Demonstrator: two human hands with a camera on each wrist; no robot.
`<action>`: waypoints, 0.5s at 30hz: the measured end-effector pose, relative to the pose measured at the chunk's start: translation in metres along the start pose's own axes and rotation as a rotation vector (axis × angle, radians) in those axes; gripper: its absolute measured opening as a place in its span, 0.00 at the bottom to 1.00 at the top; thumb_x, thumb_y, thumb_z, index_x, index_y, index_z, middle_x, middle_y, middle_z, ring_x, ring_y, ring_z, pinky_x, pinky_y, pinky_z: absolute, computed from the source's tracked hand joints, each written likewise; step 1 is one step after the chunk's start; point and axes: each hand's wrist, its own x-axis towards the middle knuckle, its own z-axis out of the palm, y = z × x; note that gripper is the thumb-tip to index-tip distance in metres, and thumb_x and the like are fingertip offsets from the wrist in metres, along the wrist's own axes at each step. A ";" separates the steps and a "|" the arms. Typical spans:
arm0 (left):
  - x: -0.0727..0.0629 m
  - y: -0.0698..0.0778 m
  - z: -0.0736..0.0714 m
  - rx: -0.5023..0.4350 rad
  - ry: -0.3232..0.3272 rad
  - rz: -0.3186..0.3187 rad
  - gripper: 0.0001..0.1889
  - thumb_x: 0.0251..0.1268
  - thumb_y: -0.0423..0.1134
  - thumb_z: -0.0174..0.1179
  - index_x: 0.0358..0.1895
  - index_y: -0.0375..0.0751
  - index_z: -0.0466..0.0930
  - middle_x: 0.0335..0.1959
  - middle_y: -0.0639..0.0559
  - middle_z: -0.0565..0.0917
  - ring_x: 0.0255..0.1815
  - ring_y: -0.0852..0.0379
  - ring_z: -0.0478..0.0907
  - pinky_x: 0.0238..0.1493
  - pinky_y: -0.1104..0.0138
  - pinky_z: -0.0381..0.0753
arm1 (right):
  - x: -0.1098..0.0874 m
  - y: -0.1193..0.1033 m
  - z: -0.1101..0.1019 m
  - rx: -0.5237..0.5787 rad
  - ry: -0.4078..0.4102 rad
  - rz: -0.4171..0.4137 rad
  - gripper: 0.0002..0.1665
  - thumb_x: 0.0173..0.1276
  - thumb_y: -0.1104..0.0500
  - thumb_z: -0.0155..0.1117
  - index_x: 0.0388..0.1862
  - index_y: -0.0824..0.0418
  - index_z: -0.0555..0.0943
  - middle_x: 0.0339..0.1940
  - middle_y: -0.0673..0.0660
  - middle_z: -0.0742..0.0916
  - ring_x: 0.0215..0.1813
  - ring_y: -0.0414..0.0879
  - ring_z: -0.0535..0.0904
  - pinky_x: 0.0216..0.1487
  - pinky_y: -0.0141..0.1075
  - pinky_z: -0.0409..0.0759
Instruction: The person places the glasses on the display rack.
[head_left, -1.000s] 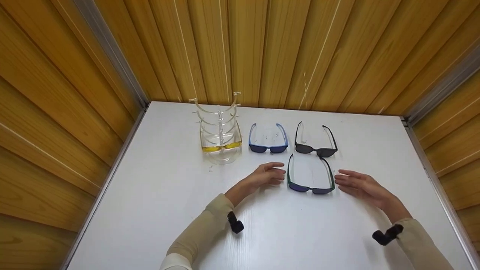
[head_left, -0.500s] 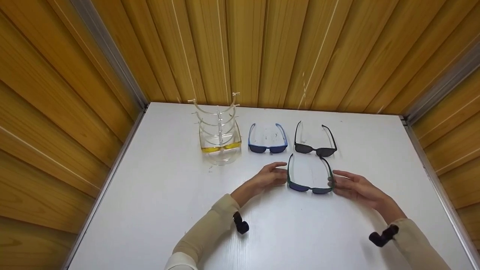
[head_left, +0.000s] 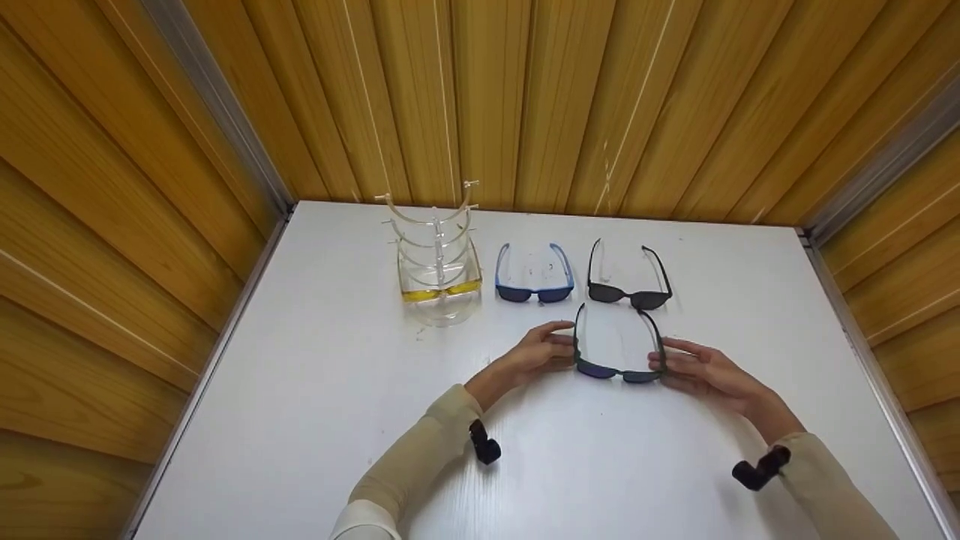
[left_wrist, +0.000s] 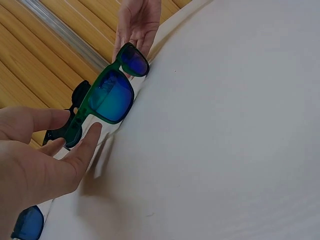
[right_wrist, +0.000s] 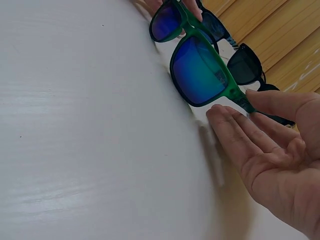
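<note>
Green-framed sunglasses [head_left: 619,374] with blue mirrored lenses lie toward me on the white table, their temples unfolded and pointing away. My left hand [head_left: 534,351] holds the left temple near its hinge; in the left wrist view the thumb and fingers [left_wrist: 89,142] are on either side of it. On the other side, my right hand [head_left: 709,373] pinches the right temple, and its fingertips reach inside the frame. Seen from the right wrist, the thumb is above the temple and the fingers [right_wrist: 235,132] below. Whether the sunglasses touch the table is unclear.
Behind stand blue sunglasses [head_left: 534,293] and black sunglasses [head_left: 628,296], both unfolded. A clear display stand [head_left: 439,255] at the back left carries yellow-lensed glasses [head_left: 441,292] on a low tier. Wood-patterned walls [head_left: 525,105] enclose the white table [head_left: 285,390].
Both hands have moved inward to the green sunglasses, the left one to the right and the right one to the left, and have taken hold of the temples. The other glasses stay put.
</note>
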 end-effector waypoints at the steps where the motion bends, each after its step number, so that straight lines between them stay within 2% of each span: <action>1: 0.000 0.000 0.000 0.004 -0.001 0.004 0.31 0.69 0.23 0.56 0.75 0.37 0.66 0.65 0.32 0.79 0.52 0.52 0.84 0.65 0.54 0.83 | 0.000 0.000 0.000 0.002 -0.001 -0.001 0.41 0.80 0.70 0.50 0.82 0.72 0.42 0.66 0.57 0.85 0.67 0.45 0.82 0.69 0.38 0.77; 11: -0.001 0.000 0.001 -0.017 -0.004 0.013 0.32 0.68 0.22 0.55 0.75 0.36 0.65 0.65 0.31 0.78 0.52 0.51 0.85 0.64 0.55 0.83 | -0.001 -0.001 0.002 -0.003 -0.002 0.000 0.42 0.79 0.70 0.50 0.83 0.72 0.41 0.64 0.57 0.86 0.66 0.43 0.82 0.68 0.36 0.78; 15: -0.003 0.001 0.001 -0.025 -0.007 0.014 0.32 0.68 0.21 0.55 0.75 0.36 0.65 0.64 0.31 0.79 0.51 0.52 0.85 0.64 0.56 0.83 | -0.001 -0.002 0.004 -0.044 0.019 -0.004 0.43 0.79 0.70 0.52 0.82 0.74 0.41 0.63 0.57 0.87 0.65 0.42 0.83 0.66 0.33 0.79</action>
